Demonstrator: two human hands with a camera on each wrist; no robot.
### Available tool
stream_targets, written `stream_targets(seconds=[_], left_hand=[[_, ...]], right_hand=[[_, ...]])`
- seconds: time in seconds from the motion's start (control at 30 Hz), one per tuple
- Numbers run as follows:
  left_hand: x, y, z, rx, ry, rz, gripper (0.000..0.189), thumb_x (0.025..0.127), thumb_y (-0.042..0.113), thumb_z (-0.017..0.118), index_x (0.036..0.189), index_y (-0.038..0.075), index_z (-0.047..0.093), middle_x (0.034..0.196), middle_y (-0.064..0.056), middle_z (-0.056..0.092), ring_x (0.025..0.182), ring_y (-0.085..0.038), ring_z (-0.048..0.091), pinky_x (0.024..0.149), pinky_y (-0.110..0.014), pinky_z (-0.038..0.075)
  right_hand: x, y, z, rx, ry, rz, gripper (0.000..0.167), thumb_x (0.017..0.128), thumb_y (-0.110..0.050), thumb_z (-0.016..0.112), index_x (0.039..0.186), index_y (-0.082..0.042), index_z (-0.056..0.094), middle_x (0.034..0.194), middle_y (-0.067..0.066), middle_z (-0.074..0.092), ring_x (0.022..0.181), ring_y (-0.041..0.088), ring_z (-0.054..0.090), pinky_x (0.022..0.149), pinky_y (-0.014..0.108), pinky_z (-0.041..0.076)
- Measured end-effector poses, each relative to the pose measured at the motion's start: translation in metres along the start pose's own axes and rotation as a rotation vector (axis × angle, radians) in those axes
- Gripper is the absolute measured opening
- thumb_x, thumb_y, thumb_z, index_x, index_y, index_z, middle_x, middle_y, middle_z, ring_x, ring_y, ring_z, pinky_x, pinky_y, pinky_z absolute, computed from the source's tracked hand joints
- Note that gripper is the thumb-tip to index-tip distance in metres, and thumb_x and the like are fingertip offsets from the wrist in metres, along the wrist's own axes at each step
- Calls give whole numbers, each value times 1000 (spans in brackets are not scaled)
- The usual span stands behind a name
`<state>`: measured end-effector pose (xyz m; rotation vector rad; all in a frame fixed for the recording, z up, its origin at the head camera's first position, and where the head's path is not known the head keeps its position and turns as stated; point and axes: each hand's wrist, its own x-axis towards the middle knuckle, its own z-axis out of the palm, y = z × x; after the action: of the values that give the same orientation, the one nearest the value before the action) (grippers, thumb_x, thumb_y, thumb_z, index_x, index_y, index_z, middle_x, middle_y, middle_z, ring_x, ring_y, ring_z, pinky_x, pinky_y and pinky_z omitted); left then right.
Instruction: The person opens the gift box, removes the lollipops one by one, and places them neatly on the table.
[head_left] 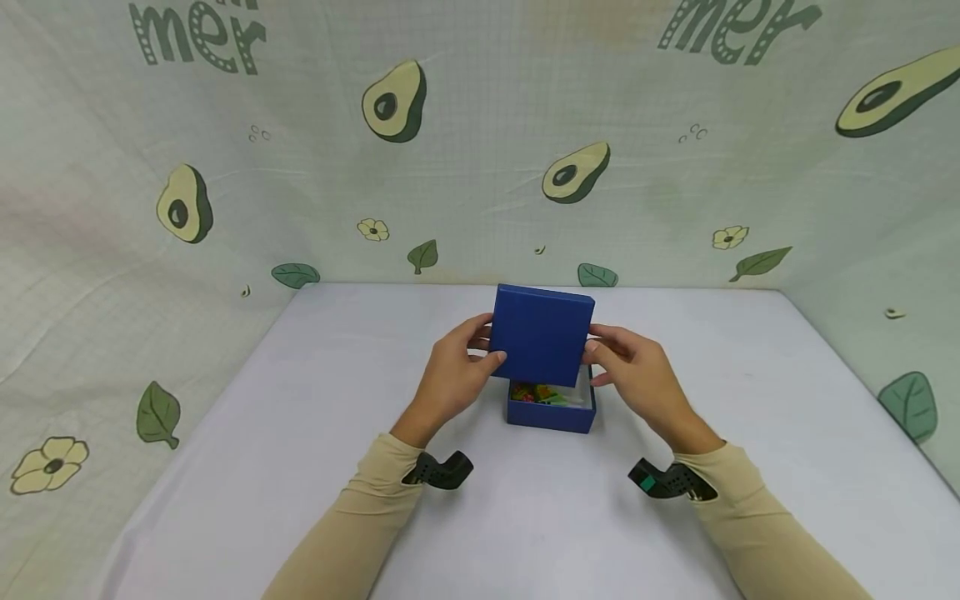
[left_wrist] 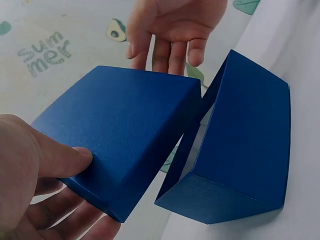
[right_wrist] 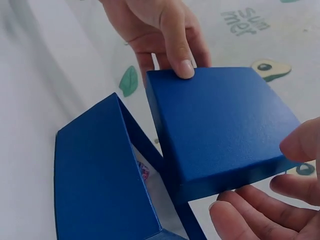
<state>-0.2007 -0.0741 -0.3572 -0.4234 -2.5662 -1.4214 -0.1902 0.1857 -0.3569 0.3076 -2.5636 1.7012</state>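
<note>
A pale printed cloth (head_left: 480, 258) is hanging behind everything, showing four avocado halves in the head view. Below it, one white table (head_left: 315, 417) is spreading out toward the person.

Two arms in beige sleeves (head_left: 348, 521) are reaching in from the near edge, angling inward so that the two hands are facing each other across the middle. The left hand (head_left: 453, 371) is gripping the near left corner of the lid, its thumb pressing on the top face while its other fingers are supporting from beneath. The right hand (head_left: 637, 367) is hovering at the opposite edge, its fingers curving loosely under that side and its thumb lying near the edge; whether those fingertips are bearing any weight, I cannot tell.

The one lid (head_left: 542, 333), square, shallow and plain deep blue with a faint sheen, is tilting above the rear of the box, its top face turning toward the head camera. The one box (head_left: 551, 417), matching blue outside and whitish inside, is sitting on the table, its front part lying uncovered.

Two black wrist devices (head_left: 444, 471) are jutting from the cuffs, one per arm.

Smallest, some red, yellow and green contents (head_left: 550, 395) are showing inside the box; overlap is hiding their number.
</note>
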Motion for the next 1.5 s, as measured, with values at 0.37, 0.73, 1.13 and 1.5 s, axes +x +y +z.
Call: stream_targets(seconds=[0.37, 0.73, 1.13, 1.5], left_hand=[[1, -2, -5, -26, 59, 99, 52, 92, 3, 72, 141, 8, 56, 126, -8, 62, 115, -20, 60, 93, -33, 54], [1, -4, -5, 41, 108, 179, 50, 88, -1, 75, 135, 8, 60, 117, -9, 61, 111, -19, 61, 92, -34, 54], [3, -9, -2, 58, 156, 243, 44, 90, 1, 74, 132, 6, 65, 112, -10, 63, 108, -17, 63, 82, -25, 56], [0, -7, 0, -50, 98, 197, 49, 97, 25, 69, 139, 3, 58, 123, -11, 60, 119, -20, 59, 91, -34, 55]], right_hand=[[-1, -2, 1, 93, -30, -12, 60, 104, -37, 56, 147, 3, 45, 134, 20, 60, 113, 38, 64, 80, 40, 59], [-1, -2, 1, 84, -36, 17, 61, 103, -47, 52, 141, 0, 53, 128, 19, 64, 108, 38, 67, 98, 51, 50], [-1, -2, 2, 115, -6, 16, 58, 103, -45, 53, 138, 2, 57, 123, 20, 67, 104, 37, 68, 98, 45, 50], [-2, -3, 2, 71, -15, -7, 57, 104, -44, 53, 143, -2, 53, 129, 17, 63, 107, 29, 67, 99, 46, 50]])
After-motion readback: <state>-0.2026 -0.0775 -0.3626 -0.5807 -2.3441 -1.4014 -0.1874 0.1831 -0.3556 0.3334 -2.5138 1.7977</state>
